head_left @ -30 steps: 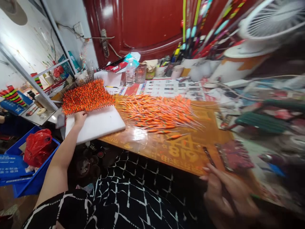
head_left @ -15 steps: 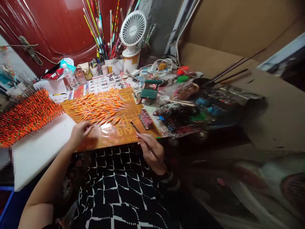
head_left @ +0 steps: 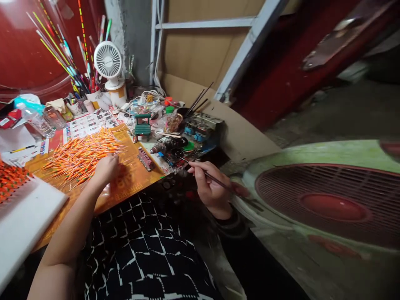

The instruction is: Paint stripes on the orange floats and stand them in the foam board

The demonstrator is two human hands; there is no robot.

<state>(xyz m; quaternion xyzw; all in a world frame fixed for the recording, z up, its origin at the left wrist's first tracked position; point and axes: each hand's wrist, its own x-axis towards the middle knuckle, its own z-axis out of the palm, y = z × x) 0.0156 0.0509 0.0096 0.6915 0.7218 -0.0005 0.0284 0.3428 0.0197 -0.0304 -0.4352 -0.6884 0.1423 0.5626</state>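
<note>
Right hand (head_left: 212, 183) is pinching a thin paintbrush (head_left: 223, 181), while the left hand (head_left: 106, 171) sits curled at the edge of a pile of orange fishing floats (head_left: 83, 156) on the counter (head_left: 134, 179); can't tell if it's holding one. They look featherlight and fragile with skinny stems, so I'd grab the fat body. White foam board (head_left: 28, 221) sits off left.

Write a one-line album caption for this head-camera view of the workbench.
Left hand beside a heap of orange fishing floats, right hand holding a slim brush.
</note>
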